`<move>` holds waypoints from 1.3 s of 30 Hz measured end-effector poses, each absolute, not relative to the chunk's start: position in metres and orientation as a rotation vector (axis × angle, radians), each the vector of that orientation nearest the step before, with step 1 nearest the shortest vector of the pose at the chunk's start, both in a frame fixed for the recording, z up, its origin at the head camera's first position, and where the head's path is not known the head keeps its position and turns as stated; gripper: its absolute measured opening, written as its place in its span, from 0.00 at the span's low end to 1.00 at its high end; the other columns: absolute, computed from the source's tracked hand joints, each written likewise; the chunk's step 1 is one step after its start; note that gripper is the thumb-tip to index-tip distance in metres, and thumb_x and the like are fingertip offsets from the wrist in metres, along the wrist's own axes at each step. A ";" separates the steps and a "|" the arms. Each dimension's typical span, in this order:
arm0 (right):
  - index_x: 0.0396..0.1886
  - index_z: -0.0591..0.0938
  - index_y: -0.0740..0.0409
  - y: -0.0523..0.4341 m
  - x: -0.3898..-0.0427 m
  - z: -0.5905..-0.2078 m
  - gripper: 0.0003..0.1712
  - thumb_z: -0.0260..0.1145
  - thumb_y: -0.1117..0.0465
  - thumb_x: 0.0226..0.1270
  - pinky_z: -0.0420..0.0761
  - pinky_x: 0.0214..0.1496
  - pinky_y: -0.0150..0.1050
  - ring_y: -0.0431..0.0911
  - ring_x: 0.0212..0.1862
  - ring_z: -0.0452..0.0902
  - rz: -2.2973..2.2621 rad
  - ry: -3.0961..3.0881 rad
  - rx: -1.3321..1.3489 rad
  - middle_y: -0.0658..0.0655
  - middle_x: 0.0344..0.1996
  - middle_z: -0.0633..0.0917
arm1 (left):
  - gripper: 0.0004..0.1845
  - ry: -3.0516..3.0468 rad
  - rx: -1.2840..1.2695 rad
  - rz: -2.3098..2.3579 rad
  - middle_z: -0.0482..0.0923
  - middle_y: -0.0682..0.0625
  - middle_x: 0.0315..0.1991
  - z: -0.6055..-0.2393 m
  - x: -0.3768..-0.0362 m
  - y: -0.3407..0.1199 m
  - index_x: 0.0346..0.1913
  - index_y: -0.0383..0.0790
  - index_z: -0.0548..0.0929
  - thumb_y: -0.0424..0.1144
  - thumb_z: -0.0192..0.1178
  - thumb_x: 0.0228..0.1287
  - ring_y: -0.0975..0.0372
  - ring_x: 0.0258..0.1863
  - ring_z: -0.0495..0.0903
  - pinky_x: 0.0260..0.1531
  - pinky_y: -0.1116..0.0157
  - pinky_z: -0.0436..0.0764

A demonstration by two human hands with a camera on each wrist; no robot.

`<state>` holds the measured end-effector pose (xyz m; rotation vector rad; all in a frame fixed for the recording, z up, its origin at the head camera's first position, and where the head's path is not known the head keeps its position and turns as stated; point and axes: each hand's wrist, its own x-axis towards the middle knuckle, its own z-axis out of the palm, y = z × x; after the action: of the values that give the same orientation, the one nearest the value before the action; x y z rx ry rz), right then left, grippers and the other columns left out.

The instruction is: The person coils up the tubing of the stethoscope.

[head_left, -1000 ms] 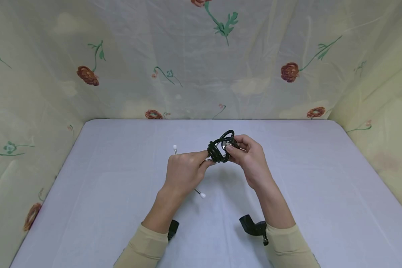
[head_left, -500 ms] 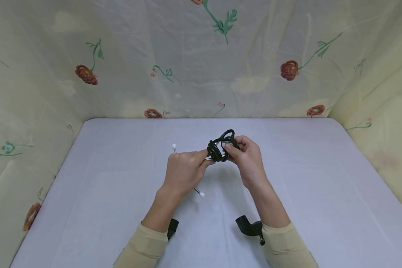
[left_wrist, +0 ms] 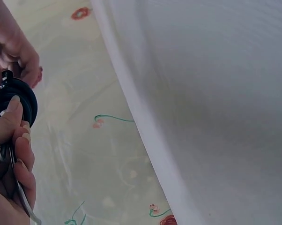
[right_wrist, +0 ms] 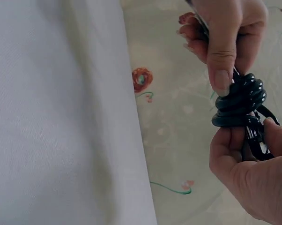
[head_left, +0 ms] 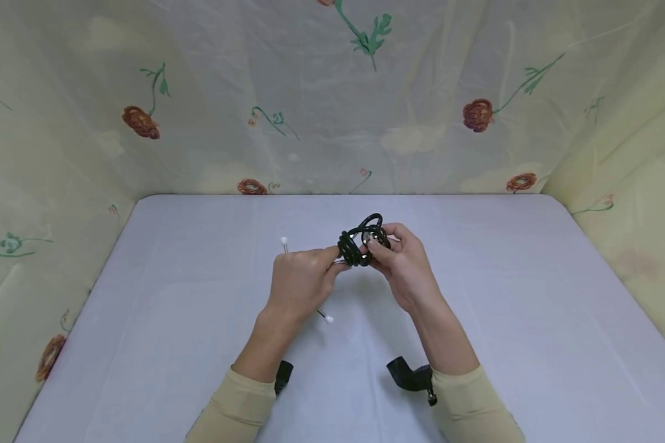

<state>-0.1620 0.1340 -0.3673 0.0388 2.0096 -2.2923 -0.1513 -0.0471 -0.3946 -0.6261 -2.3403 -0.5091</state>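
Note:
Above the table, both hands hold a stethoscope with black tubing point(head_left: 349, 248) wound into a tight bundle. My left hand point(head_left: 296, 280) grips its metal ear tubes in a fist. White ear tips point(head_left: 284, 240) stick out on both sides of that hand. With thumb and fingers, my right hand point(head_left: 410, 271) pinches the shiny chest-piece end at the bundle's right side. In the right wrist view, the left thumb presses on the coils point(right_wrist: 239, 105), while right fingers touch them from below. Metal ear tubes point(left_wrist: 19, 183) run through the left palm in the left wrist view.
A white cloth covers the table point(head_left: 199, 320). Behind and beside it hangs a pale curtain point(head_left: 332, 111) with printed flowers. Black curved mounts point(head_left: 410, 374) protrude at both sleeve cuffs.
Both hands and the stethoscope have shifted slightly left in the head view. The right wrist has drawn a little inward; the grips look unchanged.

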 end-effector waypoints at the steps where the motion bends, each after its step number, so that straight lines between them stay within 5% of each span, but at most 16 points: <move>1: 0.50 0.70 0.66 0.135 -0.162 -0.368 0.10 0.57 0.70 0.73 0.82 0.47 0.32 0.38 0.37 0.83 -2.288 1.988 0.036 0.50 0.35 0.84 | 0.10 -2.339 -0.626 -0.509 0.86 0.57 0.20 -0.395 -0.151 -0.048 0.33 0.48 0.88 0.49 0.73 0.54 0.66 0.15 0.80 0.12 0.66 0.68; 16: 0.45 0.73 0.62 0.129 -0.161 -0.371 0.08 0.54 0.61 0.77 0.80 0.58 0.41 0.42 0.53 0.81 -2.302 1.995 -0.010 0.52 0.45 0.83 | 0.09 -2.320 -0.641 -0.598 0.82 0.58 0.16 -0.393 -0.154 -0.048 0.33 0.48 0.88 0.49 0.71 0.56 0.70 0.11 0.70 0.13 0.71 0.60; 27: 0.46 0.72 0.60 0.129 -0.159 -0.370 0.07 0.50 0.61 0.79 0.81 0.54 0.36 0.41 0.49 0.83 -2.292 1.996 -0.092 0.50 0.43 0.83 | 0.09 -2.345 -0.627 -0.647 0.84 0.58 0.18 -0.393 -0.152 -0.047 0.33 0.49 0.88 0.50 0.72 0.55 0.70 0.12 0.70 0.14 0.72 0.60; 32: 0.45 0.71 0.64 0.126 -0.159 -0.369 0.09 0.50 0.62 0.79 0.82 0.52 0.36 0.41 0.45 0.83 -2.286 2.063 -0.057 0.53 0.41 0.82 | 0.08 -2.351 -0.592 -0.620 0.86 0.57 0.20 -0.393 -0.150 -0.045 0.33 0.49 0.88 0.48 0.72 0.55 0.68 0.15 0.78 0.13 0.68 0.65; 39: 0.42 0.70 0.64 0.125 -0.160 -0.371 0.09 0.50 0.61 0.79 0.81 0.41 0.33 0.41 0.36 0.80 -2.295 2.147 0.040 0.53 0.36 0.80 | 0.09 -2.349 -0.583 -0.606 0.86 0.58 0.21 -0.393 -0.149 -0.041 0.36 0.50 0.89 0.48 0.72 0.55 0.68 0.15 0.79 0.13 0.68 0.67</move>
<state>-0.1599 0.1249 -0.3707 0.0399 2.1471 -2.2953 -0.1492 -0.0409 -0.3928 -0.5833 -2.3488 -0.6061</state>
